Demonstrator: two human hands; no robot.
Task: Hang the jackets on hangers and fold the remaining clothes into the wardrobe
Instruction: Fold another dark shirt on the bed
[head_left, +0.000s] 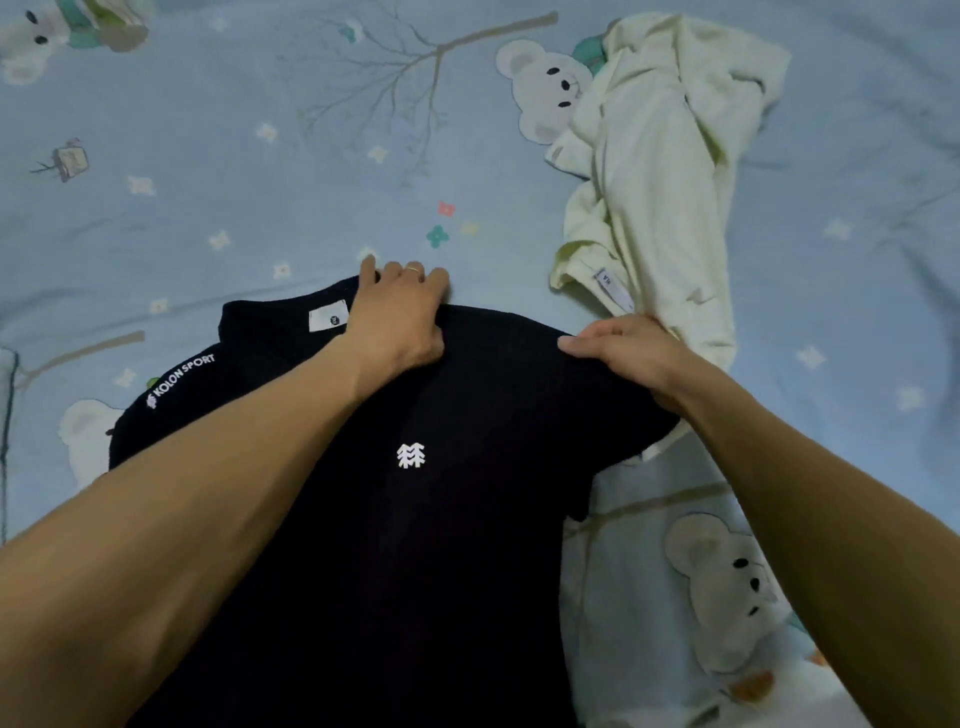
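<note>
Clothes lie on a pale blue bedsheet (218, 156) printed with white bears, bare trees and small flowers, which fills the whole view. Largest of them is a dark navy T-shirt (415, 545), spread over the near middle of the sheet and running out of the bottom edge; it carries a small white tree logo on the chest, white "KOLON SPORT" lettering on the sleeve at the left, and a white neck label by the collar. A crumpled pale yellow garment (660, 171) lies at the upper right, its lower end reaching down beside the shirt's right shoulder, with a small white tag showing near its hem. The person's left hand (400, 317) rests at the shirt's collar edge, fingers curled over and gripping the dark cloth, a ring on one finger. The right hand (623, 353) holds the shirt's right shoulder, thumb on top and fingers tucked under the fabric.
</note>
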